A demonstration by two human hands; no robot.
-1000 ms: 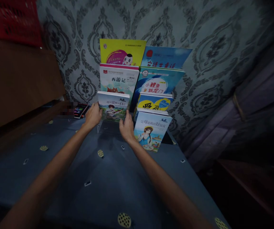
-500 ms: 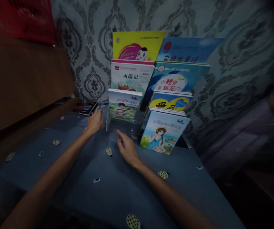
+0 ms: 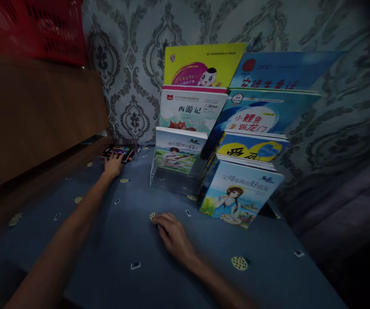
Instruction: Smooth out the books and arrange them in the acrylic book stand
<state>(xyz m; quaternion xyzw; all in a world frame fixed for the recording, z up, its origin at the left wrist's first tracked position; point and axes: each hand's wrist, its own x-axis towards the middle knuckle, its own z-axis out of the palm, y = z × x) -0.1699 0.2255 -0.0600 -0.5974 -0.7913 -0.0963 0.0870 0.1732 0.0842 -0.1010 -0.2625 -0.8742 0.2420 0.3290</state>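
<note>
At the far left of the table, my left hand (image 3: 113, 165) reaches out with its fingers spread over the near edge of a dark book (image 3: 116, 151) lying flat. Whether the thumb hooks under the book I cannot see. My right hand (image 3: 173, 235) is low over the tablecloth (image 3: 114, 253), palm down, fingers loosely stretched and holding nothing. Beyond it stands a clear tiered book stand (image 3: 175, 181). On its left side are a boy-and-guitar picture book (image 3: 180, 151), a white book (image 3: 191, 107) and a yellow book (image 3: 200, 64).
On the right side stand a book with a girl in a yellow hat (image 3: 236, 195), a yellow-and-blue book (image 3: 252, 147), a teal book (image 3: 268, 112) and a blue book (image 3: 284, 71). A wooden panel (image 3: 39, 116) bounds the left, under a red basket (image 3: 56, 38). Patterned wallpaper is behind.
My left hand has moved left, from beside the dark book onto its near edge. My right hand has drawn back from the stand toward me. The view has shifted slightly.
</note>
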